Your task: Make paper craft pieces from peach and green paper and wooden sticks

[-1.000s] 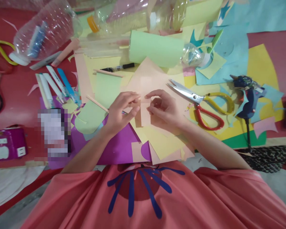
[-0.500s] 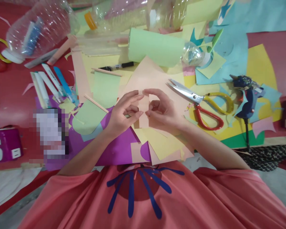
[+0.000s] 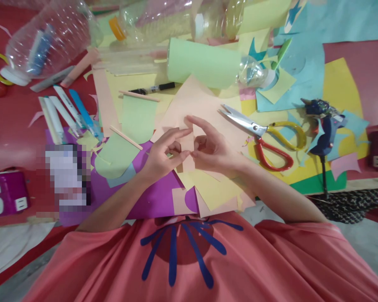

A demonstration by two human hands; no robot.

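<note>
A narrow strip of peach paper (image 3: 187, 164) is held upright between my two hands over a larger peach sheet (image 3: 195, 94). My left hand (image 3: 165, 151) has its thumb and forefinger at the strip's left side, other fingers curled. My right hand (image 3: 216, 147) touches the strip's right side with its thumb near curled fingers, while its forefinger stretches up past the top. Both thumb tips nearly meet. Right of my hands lie scissors (image 3: 258, 131) with one yellow and one red handle, blades parted. Left are green paper pieces (image 3: 116, 155) with thin wooden sticks (image 3: 126, 137).
A bottle wrapped in green paper (image 3: 204, 63) lies behind my hands, near a black pen (image 3: 154, 88). Clear plastic bottles (image 3: 59, 42) line the back. Several markers (image 3: 82, 107) and a blurred-out phone (image 3: 66, 176) are left. A blue glue gun (image 3: 326, 130) lies right, among paper scraps.
My left forefinger has come down from near the strip's top edge. My right forefinger now stretches up and away from the strip. The view has shifted slightly.
</note>
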